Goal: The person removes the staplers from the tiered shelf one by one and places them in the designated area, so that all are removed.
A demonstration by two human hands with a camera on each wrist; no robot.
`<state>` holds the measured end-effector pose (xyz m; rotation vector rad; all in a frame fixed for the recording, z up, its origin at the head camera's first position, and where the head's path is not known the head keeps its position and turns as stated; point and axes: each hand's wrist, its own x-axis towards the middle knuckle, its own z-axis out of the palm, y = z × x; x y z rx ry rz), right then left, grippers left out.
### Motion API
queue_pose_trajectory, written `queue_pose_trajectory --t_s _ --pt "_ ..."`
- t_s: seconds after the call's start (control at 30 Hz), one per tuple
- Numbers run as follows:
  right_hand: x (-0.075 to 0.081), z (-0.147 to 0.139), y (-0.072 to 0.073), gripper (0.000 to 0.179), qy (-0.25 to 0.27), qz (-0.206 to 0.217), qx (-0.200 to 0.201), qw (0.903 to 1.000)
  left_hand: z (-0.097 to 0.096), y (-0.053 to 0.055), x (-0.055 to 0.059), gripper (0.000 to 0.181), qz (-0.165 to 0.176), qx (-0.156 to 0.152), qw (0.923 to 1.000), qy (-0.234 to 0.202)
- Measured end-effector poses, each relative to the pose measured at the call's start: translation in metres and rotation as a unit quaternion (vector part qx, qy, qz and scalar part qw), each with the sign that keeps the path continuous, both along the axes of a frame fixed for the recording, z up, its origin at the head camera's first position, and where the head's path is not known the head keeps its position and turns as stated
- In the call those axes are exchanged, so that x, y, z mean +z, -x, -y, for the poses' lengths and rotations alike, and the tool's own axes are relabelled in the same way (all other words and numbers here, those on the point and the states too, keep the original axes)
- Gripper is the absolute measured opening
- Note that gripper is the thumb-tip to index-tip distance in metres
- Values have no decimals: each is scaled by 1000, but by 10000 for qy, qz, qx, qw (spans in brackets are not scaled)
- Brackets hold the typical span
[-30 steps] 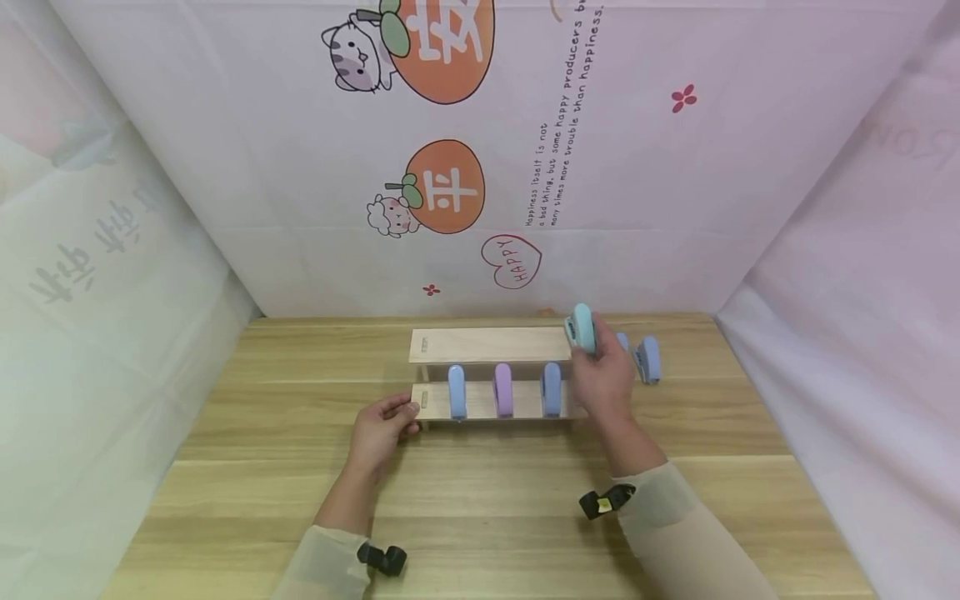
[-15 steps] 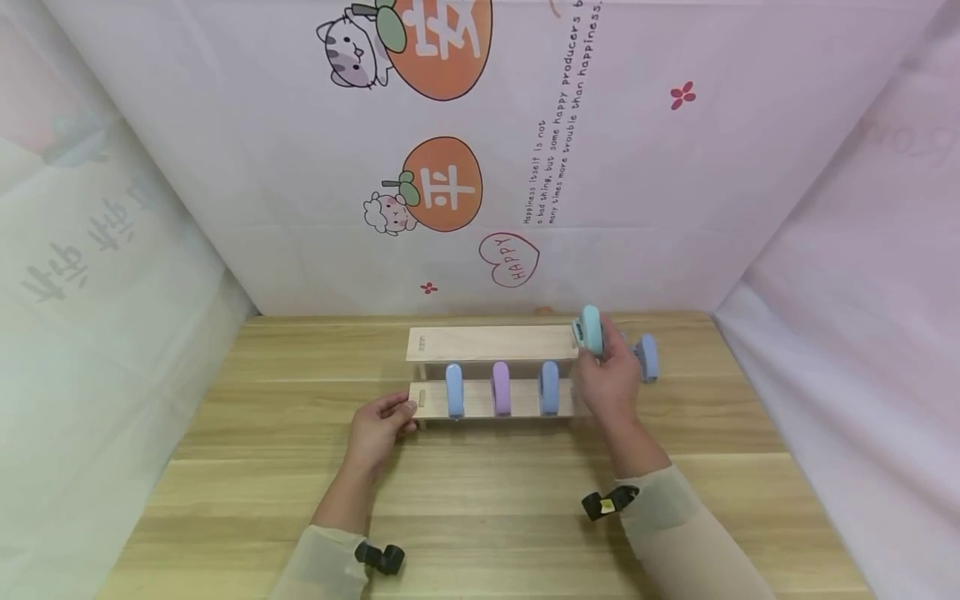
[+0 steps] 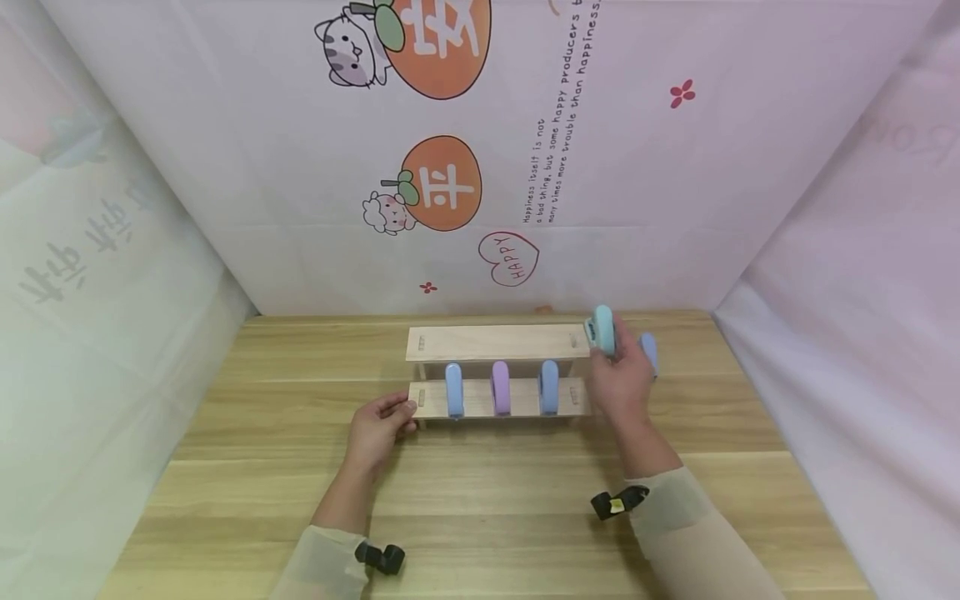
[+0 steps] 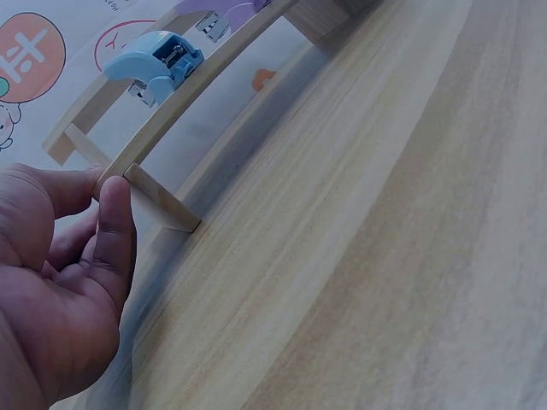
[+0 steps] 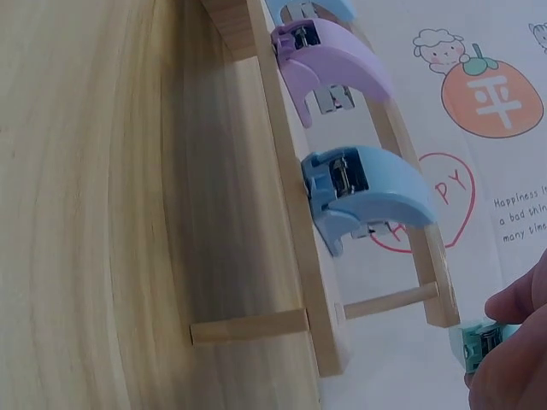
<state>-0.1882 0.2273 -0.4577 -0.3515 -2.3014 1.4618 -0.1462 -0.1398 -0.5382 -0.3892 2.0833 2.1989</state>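
Note:
In the head view my left hand (image 3: pixel 381 427) pinches the left end of the lower step of a two-step wooden rack (image 3: pixel 480 343); the left wrist view shows the thumb and fingers on that corner. My right hand (image 3: pixel 624 379) grips a mint-green stapler (image 3: pixel 603 330) beside the right end of the upper step. Along the lower step sit a light blue stapler (image 3: pixel 454 390), a purple stapler (image 3: pixel 501 388) and a darker blue stapler (image 3: pixel 549 387), spaced apart. Another blue stapler (image 3: pixel 649 350) stands right of the rack, partly hidden by my right hand.
The rack stands near the back of a wood-grain table (image 3: pixel 480 508). A printed white cloth (image 3: pixel 615 267) hangs right behind the table, and more white cloth (image 3: pixel 840 317) encloses the sides.
My right hand has moved to the right with the mint-green stapler, off the upper step's end, and now covers more of the blue staplers there. My left hand keeps its place.

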Motion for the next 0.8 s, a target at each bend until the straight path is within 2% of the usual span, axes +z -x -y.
queue_pose_trajectory --t_s 0.43,0.8 --pt "-10 -15 0 63 113 -305 -153 9994 0 0 -2 38 -36 21 10000 -50" --pt "-15 -26 -1 63 159 -152 -222 9995 0 2 0 38 55 78 9999 -87"
